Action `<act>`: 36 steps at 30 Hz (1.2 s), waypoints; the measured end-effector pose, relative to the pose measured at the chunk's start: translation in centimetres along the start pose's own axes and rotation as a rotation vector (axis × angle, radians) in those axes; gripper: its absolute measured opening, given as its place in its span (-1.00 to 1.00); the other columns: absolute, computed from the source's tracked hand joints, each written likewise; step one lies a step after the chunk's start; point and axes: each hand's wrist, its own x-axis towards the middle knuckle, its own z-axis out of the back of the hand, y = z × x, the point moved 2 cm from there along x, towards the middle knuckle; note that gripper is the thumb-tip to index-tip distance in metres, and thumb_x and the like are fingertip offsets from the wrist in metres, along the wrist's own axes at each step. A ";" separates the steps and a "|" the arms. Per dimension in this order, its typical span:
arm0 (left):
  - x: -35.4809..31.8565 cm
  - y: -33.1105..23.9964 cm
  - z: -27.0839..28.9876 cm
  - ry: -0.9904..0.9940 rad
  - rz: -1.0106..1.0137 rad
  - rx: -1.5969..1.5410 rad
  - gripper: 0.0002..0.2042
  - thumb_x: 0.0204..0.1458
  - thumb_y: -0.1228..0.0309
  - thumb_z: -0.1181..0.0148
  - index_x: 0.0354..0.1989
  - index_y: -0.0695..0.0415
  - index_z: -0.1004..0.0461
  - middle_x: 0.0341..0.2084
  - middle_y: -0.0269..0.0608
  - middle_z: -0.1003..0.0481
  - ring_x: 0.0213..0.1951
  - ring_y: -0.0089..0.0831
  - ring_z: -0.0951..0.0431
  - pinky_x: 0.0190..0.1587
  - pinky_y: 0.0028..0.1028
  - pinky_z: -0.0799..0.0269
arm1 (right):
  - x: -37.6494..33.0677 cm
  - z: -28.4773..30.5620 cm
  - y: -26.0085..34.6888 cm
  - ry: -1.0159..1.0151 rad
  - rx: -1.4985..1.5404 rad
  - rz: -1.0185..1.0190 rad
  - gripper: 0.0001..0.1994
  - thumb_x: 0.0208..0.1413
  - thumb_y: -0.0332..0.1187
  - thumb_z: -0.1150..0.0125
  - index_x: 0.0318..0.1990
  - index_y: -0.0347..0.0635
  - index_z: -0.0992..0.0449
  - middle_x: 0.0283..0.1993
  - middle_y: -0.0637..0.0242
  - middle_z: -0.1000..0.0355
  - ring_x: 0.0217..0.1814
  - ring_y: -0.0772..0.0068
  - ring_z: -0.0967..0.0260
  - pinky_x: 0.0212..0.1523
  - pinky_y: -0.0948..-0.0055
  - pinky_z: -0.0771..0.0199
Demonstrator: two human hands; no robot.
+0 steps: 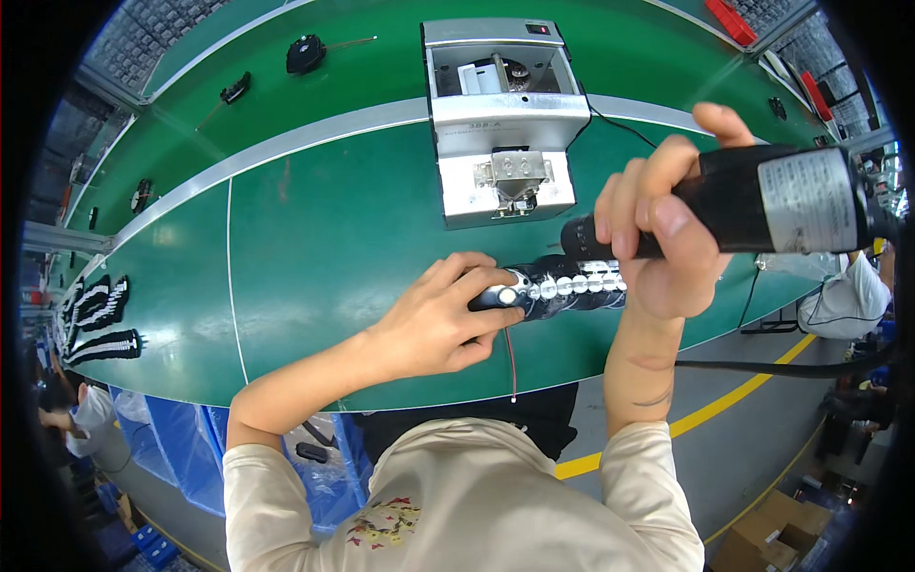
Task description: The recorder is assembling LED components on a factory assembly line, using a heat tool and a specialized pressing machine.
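My left hand (440, 319) is wrapped round a dark part with a white round button (497, 296), pressed down on the green bench. To its right runs a row of shiny clear round pieces (564, 286) on a black body, and I cannot tell whether it is joined to that part. A thin red wire (513, 367) hangs from beneath the part toward the bench's front edge. Above the row, my right hand (667, 224) grips a thick black electric screwdriver (729, 195) with a pale label. The screwdriver lies nearly level, its narrow tip pointing left, apart from the part.
A silver screw feeder (505, 124) stands beyond my hands. Black-and-white gloves (100, 315) lie at the bench's left end. Small black parts with wires, including a round one (306, 54), rest on the far bench. Blue bins (191, 458) stand below the front edge.
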 end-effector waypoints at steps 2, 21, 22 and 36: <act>0.1 0.0 -0.4 -0.007 0.009 0.006 -0.75 -0.16 0.52 -0.38 -0.24 0.05 -0.62 -0.01 -0.12 -0.44 0.06 -0.01 -0.45 0.03 -0.13 -0.49 | 1.0 -0.9 -0.3 -0.010 -0.014 0.008 -0.41 0.05 -0.44 -0.06 0.29 -0.33 -0.12 -0.54 0.34 -0.22 -0.70 0.54 -0.17 -0.60 0.40 -0.36; -1.4 2.3 -1.1 -0.139 -0.009 -0.161 -0.93 -0.04 0.44 -0.39 -0.41 0.06 -0.61 -0.09 -0.15 -0.47 0.02 -0.06 -0.52 -0.05 -0.17 -0.50 | 0.1 -3.2 -1.6 -0.013 -0.011 -0.126 -0.54 -0.02 -0.48 -0.04 0.11 -0.21 -0.23 -0.56 0.34 -0.18 -0.72 0.51 -0.12 -0.64 0.40 -0.28; -1.4 2.2 -1.1 -0.139 -0.008 -0.161 -0.94 -0.04 0.44 -0.39 -0.41 0.06 -0.61 -0.09 -0.16 -0.47 0.02 -0.06 -0.52 -0.05 -0.17 -0.50 | -0.8 -3.3 -1.3 0.001 -0.015 -0.125 -0.53 -0.02 -0.48 -0.04 0.11 -0.21 -0.22 -0.57 0.34 -0.17 -0.73 0.51 -0.12 -0.65 0.40 -0.27; -1.7 2.3 -1.0 -0.113 0.008 -0.169 -0.87 -0.10 0.44 -0.38 -0.33 0.03 -0.66 -0.07 -0.18 -0.47 0.08 -0.09 -0.48 0.01 -0.15 -0.47 | -4.2 -3.2 -2.9 0.179 -0.054 -0.140 -0.56 -0.04 -0.65 -0.19 -0.02 -0.22 -0.16 -0.50 0.25 -0.37 -0.56 0.51 -0.33 -0.49 0.51 -0.46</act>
